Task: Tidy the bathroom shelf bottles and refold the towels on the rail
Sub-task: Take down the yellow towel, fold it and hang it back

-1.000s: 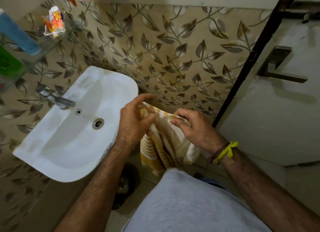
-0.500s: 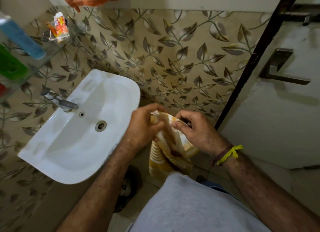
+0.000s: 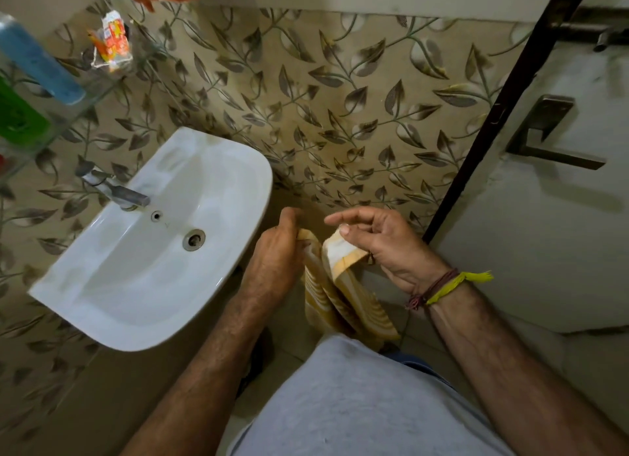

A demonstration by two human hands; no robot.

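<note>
White washbasin against a leaf-patterned bathroom wall, with a door to the right.

The washbasin (image 3: 143, 272) is fixed to the tiled wall (image 3: 323, 98), whose beige tiles carry grey-brown leaves on thin stems. A metal tap (image 3: 115, 192) reaches over the bowl, with a small overflow hole and the drain (image 3: 194, 239) just below its spout. A dark door frame (image 3: 503, 112) runs diagonally beside the pale door (image 3: 544, 234), which carries a dull metal lever handle (image 3: 551, 136).

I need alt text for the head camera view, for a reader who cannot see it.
Seen from above, a person's left hand and right hand hold a yellow and white striped towel that hangs down between them, beside a white sink on a leaf-patterned wall. Bottles stand on a glass shelf at upper left.
</note>
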